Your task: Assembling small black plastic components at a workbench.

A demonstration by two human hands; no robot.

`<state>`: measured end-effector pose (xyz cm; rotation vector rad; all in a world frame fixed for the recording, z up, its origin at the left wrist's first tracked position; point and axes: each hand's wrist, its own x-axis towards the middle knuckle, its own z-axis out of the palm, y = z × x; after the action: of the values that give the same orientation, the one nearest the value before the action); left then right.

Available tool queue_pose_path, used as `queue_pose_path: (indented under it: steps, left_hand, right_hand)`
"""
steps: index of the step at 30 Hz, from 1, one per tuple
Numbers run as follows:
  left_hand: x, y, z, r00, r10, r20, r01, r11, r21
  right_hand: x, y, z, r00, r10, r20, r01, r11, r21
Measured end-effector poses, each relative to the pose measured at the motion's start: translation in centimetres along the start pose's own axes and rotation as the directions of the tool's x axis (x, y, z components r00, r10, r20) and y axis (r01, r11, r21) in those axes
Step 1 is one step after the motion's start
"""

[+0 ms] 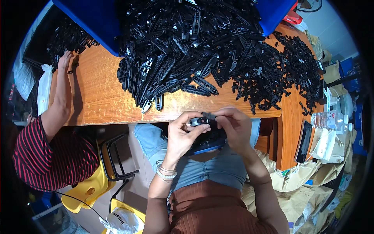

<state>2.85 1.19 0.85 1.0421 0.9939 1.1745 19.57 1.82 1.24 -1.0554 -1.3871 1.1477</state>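
Note:
Above my lap, at the table's front edge, my left hand [181,134] grips a black plastic part with a shiny silver area [199,121] between thumb and fingers. My right hand [236,128] pinches a small dark plastic piece [209,116] against the far side of that part. The two pieces touch or overlap; whether they are joined I cannot tell. Under my hands a dark tray with a blue rim [206,149] rests on my lap, its contents mostly shaded. Just beyond lies a large heap of long black plastic parts [171,74].
Smaller black pieces [269,78] spread across the table's right side. A blue bin [87,19] stands at the far left. A phone [303,142] and a plastic bottle [326,119] lie at right. At left, a co-worker's arm [60,93] reaches over the wooden table [97,85]; yellow chairs [91,191] stand below.

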Motion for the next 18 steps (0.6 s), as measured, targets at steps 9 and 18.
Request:
queue_pose_path:
  steps: [9, 18]
  left_hand:
    - [-0.5, 0.2, 0.1, 0.998, -0.036, 0.06, 0.042, 0.994, -0.101]
    - [-0.1, -0.2, -0.6, 0.976, 0.195, 0.1, -0.218, 0.914, 0.343]
  right_hand:
    - [-1.1, 1.2, 0.9, 0.979, -0.18, -0.099, 0.162, 0.973, -0.165]
    - [-1.2, 0.9, -0.3, 0.997, 0.053, 0.053, -0.045, 0.989, -0.139]
